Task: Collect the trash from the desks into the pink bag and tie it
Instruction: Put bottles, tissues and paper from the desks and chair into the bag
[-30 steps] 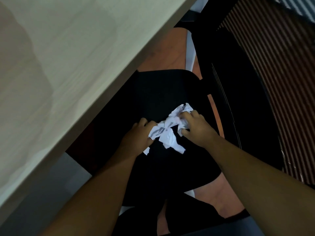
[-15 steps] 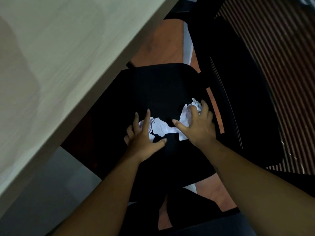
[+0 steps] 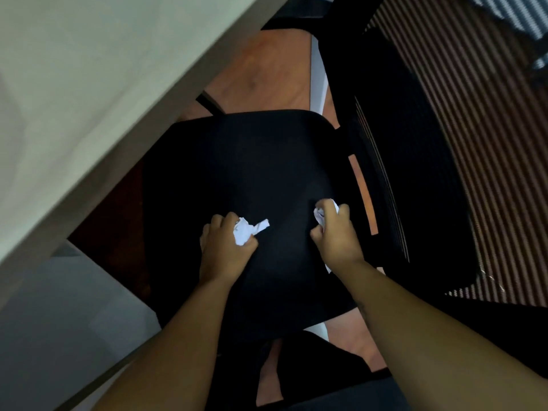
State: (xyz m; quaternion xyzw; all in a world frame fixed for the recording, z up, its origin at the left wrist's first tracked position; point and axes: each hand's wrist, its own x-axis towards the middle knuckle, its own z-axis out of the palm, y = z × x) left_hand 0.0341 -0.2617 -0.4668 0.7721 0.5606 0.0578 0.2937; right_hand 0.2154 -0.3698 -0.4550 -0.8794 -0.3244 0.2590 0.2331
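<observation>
Both my hands are over the black seat of an office chair (image 3: 237, 173). My left hand (image 3: 225, 250) grips a crumpled piece of white paper (image 3: 247, 231), with a strip of it sticking out to the right. My right hand (image 3: 336, 235) grips a second crumpled white paper (image 3: 321, 215), partly hidden under my fingers; a bit of white shows below my wrist. The two hands are apart, with bare seat between them. The pink bag is not in view.
A pale wooden desk (image 3: 74, 99) fills the upper left, its edge running diagonally above the chair. The chair's black mesh backrest (image 3: 415, 173) stands to the right. Reddish-brown floor (image 3: 258, 75) shows beyond the seat, and a striped surface (image 3: 489, 143) lies at far right.
Earlier both hands pressed on one heap of paper in the middle of the seat. Now each hand has closed on its own piece and the hands have moved apart.
</observation>
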